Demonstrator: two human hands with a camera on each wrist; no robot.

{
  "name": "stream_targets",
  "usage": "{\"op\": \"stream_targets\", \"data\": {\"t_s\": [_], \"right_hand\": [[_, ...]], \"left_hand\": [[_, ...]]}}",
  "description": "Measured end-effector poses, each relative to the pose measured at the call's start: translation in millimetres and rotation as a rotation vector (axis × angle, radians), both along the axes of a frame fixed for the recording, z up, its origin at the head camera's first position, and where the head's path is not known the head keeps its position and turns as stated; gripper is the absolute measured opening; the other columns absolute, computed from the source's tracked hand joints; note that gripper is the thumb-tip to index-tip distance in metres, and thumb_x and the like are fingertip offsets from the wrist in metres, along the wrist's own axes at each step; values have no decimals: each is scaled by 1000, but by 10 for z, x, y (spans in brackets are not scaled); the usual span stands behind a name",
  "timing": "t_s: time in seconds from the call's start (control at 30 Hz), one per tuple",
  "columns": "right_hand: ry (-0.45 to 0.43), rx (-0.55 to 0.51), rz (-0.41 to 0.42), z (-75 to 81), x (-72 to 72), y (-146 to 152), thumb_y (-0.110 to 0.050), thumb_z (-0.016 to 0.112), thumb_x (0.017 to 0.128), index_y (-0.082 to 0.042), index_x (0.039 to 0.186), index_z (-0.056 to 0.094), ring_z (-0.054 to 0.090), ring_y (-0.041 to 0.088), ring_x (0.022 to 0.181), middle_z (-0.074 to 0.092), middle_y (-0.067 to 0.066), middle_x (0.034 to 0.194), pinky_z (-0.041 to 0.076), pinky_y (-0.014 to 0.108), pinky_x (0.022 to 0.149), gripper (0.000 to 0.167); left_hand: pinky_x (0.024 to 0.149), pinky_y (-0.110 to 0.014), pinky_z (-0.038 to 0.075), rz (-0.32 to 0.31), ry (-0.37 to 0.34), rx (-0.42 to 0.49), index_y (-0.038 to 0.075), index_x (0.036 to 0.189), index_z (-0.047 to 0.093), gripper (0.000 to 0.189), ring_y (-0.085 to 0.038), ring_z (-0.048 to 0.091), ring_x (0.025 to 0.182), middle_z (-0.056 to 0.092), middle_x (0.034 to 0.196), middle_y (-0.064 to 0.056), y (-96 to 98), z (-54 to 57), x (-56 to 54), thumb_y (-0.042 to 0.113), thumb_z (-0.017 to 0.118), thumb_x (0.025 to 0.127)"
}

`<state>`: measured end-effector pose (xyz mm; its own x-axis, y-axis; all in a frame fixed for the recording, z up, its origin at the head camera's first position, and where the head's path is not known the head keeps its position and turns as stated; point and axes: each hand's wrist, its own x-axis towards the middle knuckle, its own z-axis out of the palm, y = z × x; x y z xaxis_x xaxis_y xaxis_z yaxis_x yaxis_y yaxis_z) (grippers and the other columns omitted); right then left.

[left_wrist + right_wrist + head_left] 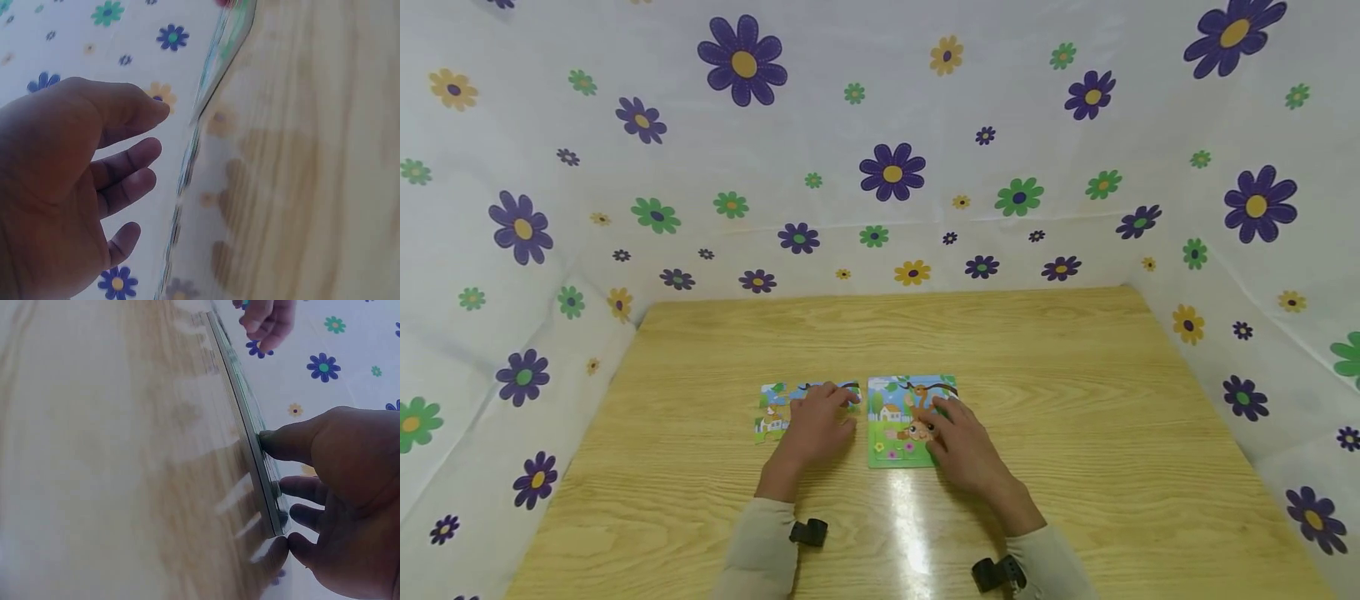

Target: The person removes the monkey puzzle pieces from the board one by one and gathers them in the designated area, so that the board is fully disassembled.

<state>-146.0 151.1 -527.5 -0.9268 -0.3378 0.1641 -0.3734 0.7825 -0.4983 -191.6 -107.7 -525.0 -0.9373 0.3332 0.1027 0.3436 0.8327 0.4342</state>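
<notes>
A square jigsaw puzzle board (883, 454) lies on the table, showing a cartoon animal, a house and flowers. My right hand (970, 454) is over its right side. In the right wrist view the thumb (287, 442) and fingers touch the board's upper face, loosely bent, and the board's edge (247, 434) runs beneath them. Left of the board is a group of puzzle pieces (771, 427) with a similar picture. My left hand (820, 427) is over their right part, hiding some of them. In the left wrist view its fingers (128, 187) are loosely bent with nothing between them and the thumb.
The wooden table (1075, 417) reflects a bright light near its front. A white cloth with printed flowers (891, 171) hangs along the back and both sides. Each wrist wears a black strap (808, 532) by a light sleeve.
</notes>
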Motion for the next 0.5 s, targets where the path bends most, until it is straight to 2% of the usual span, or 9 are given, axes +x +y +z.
{"op": "stream_targets", "data": {"t_s": [0.13, 0.2, 0.37, 0.5], "right_hand": [[-32, -7, -28, 23, -5, 6, -15, 67, 90, -8, 130, 59, 35, 44, 138, 46, 22, 143, 33, 58, 109, 41], [-54, -5, -41, 35, -2, 14, -18, 68, 90, -9, 130, 58, 33, 45, 139, 44, 22, 145, 32, 58, 109, 42], [-102, 32, -107, 54, 24, 42, -26, 67, 91, -10, 136, 55, 30, 44, 142, 41, 21, 148, 32, 61, 108, 49], [-125, 75, -139, 60, 37, 47, -29, 66, 91, -5, 138, 52, 30, 44, 141, 39, 21, 149, 32, 61, 107, 54]], "left_hand": [[78, -52, 36, -43, 7, -16, 21, 113, 66, 22, -24, 52, 99, 60, 109, -1, 189, 20, 9, 23, 62, 91], [80, -53, 36, -57, -1, -23, 22, 114, 65, 23, -25, 52, 105, 59, 114, -1, 272, 41, 16, 25, 62, 92], [84, -50, 34, -88, -64, -39, 22, 122, 63, 30, -24, 48, 109, 57, 117, 0, 450, 92, 44, 31, 62, 93], [84, -48, 34, -101, -102, -62, 21, 129, 59, 41, -22, 47, 108, 56, 120, 1, 557, 102, 55, 39, 63, 92]]}}
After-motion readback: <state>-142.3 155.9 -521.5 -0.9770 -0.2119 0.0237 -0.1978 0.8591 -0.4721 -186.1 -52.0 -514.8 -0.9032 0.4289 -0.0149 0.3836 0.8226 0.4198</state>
